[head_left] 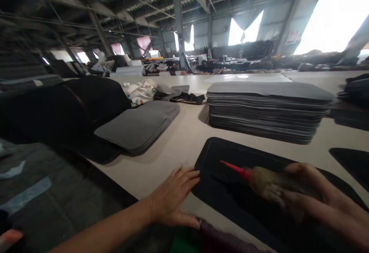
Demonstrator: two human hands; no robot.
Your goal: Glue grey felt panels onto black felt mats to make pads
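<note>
A black rounded-corner fabric panel (pixel 227 157) lies flat on the pale table. Resting at its left edge is my left hand (pixel 177 197), fingers stretched out and thumb spread, with nothing held. My right hand (pixel 311 195) is wrapped round a glue bottle (pixel 265 180) with a red pointed nozzle, tilted above the panel with the nozzle toward the left. The bottle and right fingers are smeared by motion, and I cannot tell whether glue comes out.
Beyond the panel stands a tall stack of grey panels (pixel 268 111). A lower grey stack (pixel 141 126) lies to the left, beside a large black fabric bundle (pixel 63 103). Another black panel (pixel 354 164) is at the right. Crumpled patterned cloth (pixel 141 91) sits further back.
</note>
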